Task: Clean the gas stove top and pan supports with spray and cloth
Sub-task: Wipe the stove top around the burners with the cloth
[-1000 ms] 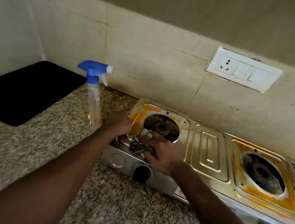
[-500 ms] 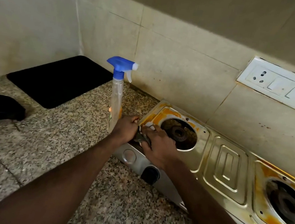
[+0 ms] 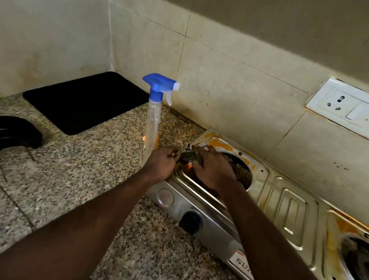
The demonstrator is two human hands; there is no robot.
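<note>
right hand (image 3: pixel 212 169) gripping cloth (image 3: pixel 189 157), now farther back on stove (image 3: pixel 291 210)

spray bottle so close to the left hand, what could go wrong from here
1. The spray bottle stands upright, tall and narrow, right beside the left hand; a sideways stroke could tip it over.
2. The right hand holds a dark cloth by the burner opening; the cloth might snag there.
3. The right forearm passes close to the black knob; leaning in might turn it.
</note>
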